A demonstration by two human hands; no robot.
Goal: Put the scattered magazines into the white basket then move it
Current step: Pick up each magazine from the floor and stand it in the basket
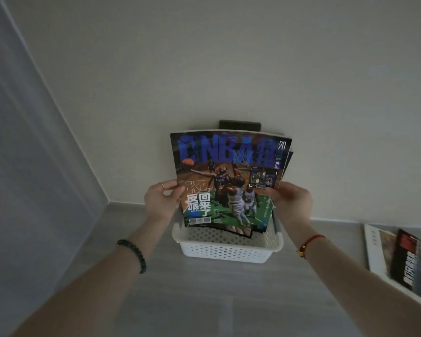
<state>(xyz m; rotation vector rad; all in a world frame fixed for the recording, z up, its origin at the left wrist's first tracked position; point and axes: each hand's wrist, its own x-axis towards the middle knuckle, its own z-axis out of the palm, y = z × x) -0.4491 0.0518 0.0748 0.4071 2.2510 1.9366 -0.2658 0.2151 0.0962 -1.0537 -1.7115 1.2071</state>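
Glossy basketball magazines [229,181] gripped by left hand [159,200], right hand [291,199], over white basket [226,249]

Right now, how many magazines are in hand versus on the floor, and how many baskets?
Magazines in hand, over the basket: at least 2, NBA magazine in front, edges behind
Magazines on floor: 2
White basket: 1
Total: at least 5

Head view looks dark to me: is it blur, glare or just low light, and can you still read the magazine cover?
Head view: dim, even light, no glare or hard shadows. The magazine cover reads clearly, held by the left hand and right hand over the basket. Wide-angle bending shows in the slanted wall edges; the magazines on the floor at the right edge look softer.
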